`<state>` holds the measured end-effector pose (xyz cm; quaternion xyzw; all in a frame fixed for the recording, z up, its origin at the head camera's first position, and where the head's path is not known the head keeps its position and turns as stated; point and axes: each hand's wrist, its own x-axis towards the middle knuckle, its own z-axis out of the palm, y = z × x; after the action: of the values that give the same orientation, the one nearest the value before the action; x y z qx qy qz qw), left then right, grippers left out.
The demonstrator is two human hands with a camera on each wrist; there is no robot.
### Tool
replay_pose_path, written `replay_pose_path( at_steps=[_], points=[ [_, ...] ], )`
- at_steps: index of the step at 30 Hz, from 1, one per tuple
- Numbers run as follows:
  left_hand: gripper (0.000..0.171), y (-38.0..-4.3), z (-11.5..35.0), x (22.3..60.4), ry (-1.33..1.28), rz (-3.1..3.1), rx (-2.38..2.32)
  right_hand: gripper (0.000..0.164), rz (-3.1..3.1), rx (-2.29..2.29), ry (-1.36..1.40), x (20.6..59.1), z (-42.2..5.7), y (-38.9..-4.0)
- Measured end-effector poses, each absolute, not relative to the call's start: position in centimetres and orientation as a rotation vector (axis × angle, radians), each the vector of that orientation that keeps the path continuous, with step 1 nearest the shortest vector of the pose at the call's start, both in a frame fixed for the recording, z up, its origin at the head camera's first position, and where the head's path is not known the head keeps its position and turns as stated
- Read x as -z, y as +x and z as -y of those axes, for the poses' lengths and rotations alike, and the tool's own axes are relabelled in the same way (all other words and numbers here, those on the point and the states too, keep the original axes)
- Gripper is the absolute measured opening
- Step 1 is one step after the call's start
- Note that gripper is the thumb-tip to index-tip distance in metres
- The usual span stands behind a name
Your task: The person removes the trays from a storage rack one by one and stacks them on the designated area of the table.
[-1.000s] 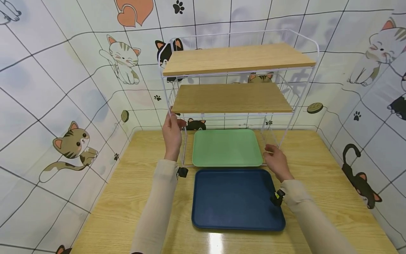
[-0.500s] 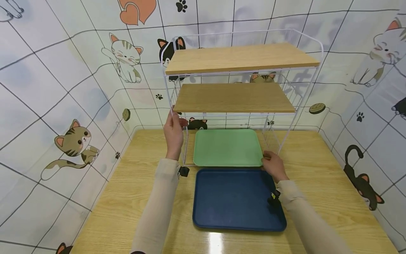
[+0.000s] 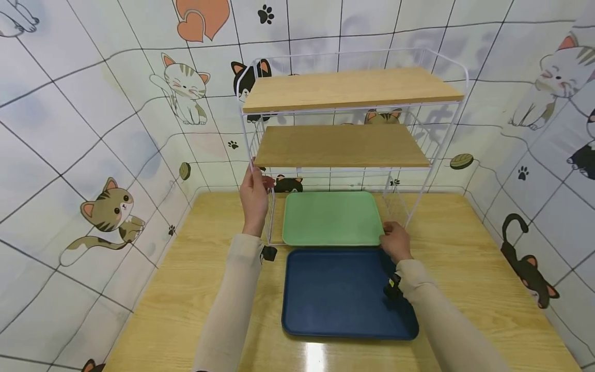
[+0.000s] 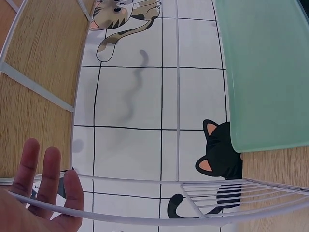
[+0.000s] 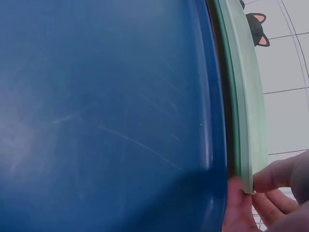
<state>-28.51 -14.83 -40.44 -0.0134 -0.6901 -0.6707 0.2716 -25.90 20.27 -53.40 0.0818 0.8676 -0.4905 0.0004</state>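
Note:
A white wire rack with two wooden shelf boards (image 3: 344, 146) stands at the back of the table. My left hand (image 3: 254, 201) holds its left front post just below the lower board; in the left wrist view the fingers (image 4: 49, 166) reach past the white wire. Under that board lies a green tray (image 3: 332, 219) inside the rack. With my right hand (image 3: 396, 242) I pinch the tray's front right corner, the thumb on top and fingers beneath, as the right wrist view shows. Directly in front lies a dark blue tray (image 3: 346, 294), below my right wrist.
The wooden table (image 3: 200, 289) extends to both sides of the trays. Tiled walls with cat drawings enclose it at the back, left and right. The rack's right front post (image 3: 418, 199) rises just beyond my right hand.
My right hand has moved left from beside the rack's right post to the green tray's front right corner and grips it. The left hand keeps its hold on the post.

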Motion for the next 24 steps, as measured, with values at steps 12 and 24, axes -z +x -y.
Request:
replay_pose_path(
  at_steps=[12,24],
  points=[
    [0.048,-28.4,15.1,40.4,-0.023,1.861,1.81,0.055,-2.603,1.637,0.293,52.5,-20.0,-26.0],
    [0.046,-28.6,15.1,40.1,-0.047,1.835,1.828,0.063,-2.333,1.818,0.264,52.0,-20.1,-26.3]
  ],
)
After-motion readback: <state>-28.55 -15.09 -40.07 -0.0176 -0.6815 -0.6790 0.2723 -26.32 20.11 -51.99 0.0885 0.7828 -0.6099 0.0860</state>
